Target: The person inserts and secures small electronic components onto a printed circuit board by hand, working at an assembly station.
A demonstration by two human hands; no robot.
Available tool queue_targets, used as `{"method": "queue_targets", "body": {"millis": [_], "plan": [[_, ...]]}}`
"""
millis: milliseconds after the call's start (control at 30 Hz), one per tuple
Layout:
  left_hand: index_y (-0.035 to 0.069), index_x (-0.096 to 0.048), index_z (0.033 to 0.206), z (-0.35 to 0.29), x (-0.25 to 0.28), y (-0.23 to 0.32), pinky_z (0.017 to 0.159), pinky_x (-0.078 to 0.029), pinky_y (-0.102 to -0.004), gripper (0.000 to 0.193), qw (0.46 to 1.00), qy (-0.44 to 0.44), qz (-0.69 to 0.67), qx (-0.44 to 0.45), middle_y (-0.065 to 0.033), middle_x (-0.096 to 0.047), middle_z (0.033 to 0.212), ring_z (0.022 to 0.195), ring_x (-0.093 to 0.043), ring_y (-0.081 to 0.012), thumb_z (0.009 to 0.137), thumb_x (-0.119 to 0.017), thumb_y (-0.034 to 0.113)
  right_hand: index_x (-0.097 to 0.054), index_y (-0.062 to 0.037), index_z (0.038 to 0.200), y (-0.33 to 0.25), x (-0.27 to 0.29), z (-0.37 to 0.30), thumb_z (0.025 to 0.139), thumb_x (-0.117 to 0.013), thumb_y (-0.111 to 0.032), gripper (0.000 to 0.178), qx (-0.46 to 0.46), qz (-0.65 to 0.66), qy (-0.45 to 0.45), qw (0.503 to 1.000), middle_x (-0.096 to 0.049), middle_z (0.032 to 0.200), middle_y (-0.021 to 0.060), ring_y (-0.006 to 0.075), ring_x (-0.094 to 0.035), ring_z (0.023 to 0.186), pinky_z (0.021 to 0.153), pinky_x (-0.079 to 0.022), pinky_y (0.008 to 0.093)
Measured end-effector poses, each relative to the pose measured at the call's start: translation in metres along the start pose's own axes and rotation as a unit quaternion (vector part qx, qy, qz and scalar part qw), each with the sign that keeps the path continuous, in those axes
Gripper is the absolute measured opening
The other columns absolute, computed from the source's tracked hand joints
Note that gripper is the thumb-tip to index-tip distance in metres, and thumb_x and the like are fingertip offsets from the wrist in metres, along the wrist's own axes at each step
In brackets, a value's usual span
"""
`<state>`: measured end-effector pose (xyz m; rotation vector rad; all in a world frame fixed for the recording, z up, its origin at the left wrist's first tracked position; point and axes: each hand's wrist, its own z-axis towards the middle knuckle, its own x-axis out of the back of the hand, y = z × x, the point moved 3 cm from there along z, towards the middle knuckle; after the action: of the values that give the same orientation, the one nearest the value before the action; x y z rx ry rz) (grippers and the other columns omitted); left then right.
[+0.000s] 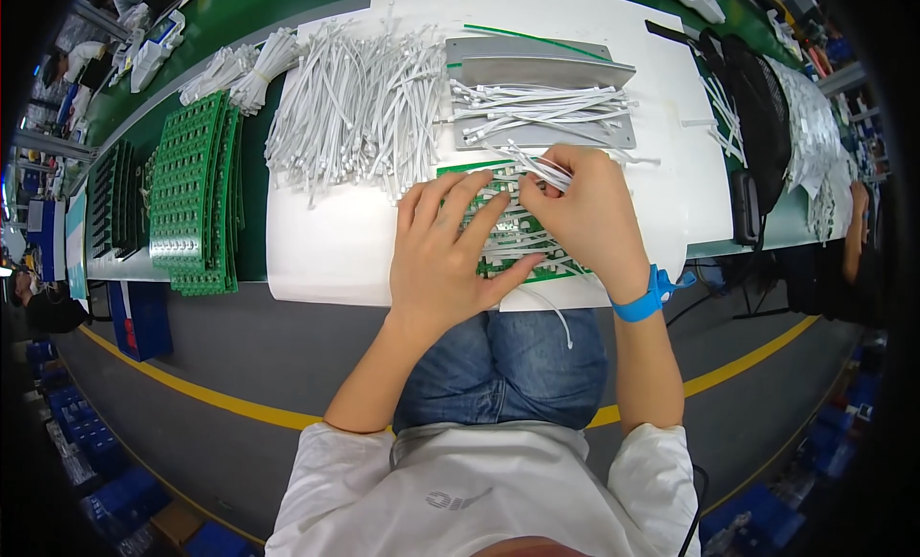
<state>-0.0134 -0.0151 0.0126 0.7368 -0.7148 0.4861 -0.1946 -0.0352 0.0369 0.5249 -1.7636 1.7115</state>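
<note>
A green circuit board panel (508,226) lies on the white sheet in front of me, partly hidden by my hands and by several thin white cables lying across it. Spread over the panel's left side, my left hand (448,241) has its fingers apart, resting on it and on the cables. My right hand (585,202) is closed in a pinch around a small bunch of white cables (537,164) above the panel's far right part. Its fingertips are partly hidden. One loose cable (563,325) hangs over the near edge, above my lap.
A large heap of white cables (359,106) lies at the far left of the white sheet (321,245). More cables rest on a grey metal bracket (546,68) behind the panel. Stacked green boards (187,188) stand further left. A black bag (752,116) is at the right.
</note>
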Motion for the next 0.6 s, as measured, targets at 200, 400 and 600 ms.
{"method": "queue_targets", "body": {"millis": [200,400,600], "plan": [[0.01,-0.077,0.121,0.0014,0.0007,0.001,0.107,-0.043,-0.0474,0.062,1.0,0.001,0.006,-0.004,-0.0106,-0.066,0.139,0.125,-0.061,-0.0332,0.071,-0.095,0.043,-0.076,0.0038,0.087,-0.0056,0.003,-0.0055,0.082,-0.079,-0.017,0.022,-0.005,0.003,0.005,1.0,-0.074,0.08,0.021,0.0389,-0.073,0.072,0.066,-0.056,0.0454],[0.008,-0.074,0.121,-0.0004,-0.0006,-0.0009,0.111,-0.041,-0.053,0.062,1.0,0.001,-0.011,-0.005,-0.0149,-0.061,0.141,0.125,-0.059,-0.0364,0.076,-0.092,0.045,-0.075,0.0046,0.085,-0.008,-0.001,-0.011,0.083,-0.079,-0.016,0.021,0.035,-0.021,0.049,0.998,-0.071,0.074,0.0226,0.0412,-0.07,0.068,0.063,-0.055,0.0468],[0.009,-0.077,0.118,0.001,0.0004,0.0001,0.105,-0.043,-0.048,0.06,1.0,0.014,-0.009,-0.007,-0.0148,-0.064,0.14,0.122,-0.061,-0.0349,0.071,-0.095,0.041,-0.073,0.0049,0.081,-0.0021,-0.0011,-0.0101,0.085,-0.079,-0.017,0.023,-0.015,0.025,0.022,0.999,-0.069,0.07,0.0229,0.0412,-0.069,0.064,0.06,-0.052,0.0465]]}}
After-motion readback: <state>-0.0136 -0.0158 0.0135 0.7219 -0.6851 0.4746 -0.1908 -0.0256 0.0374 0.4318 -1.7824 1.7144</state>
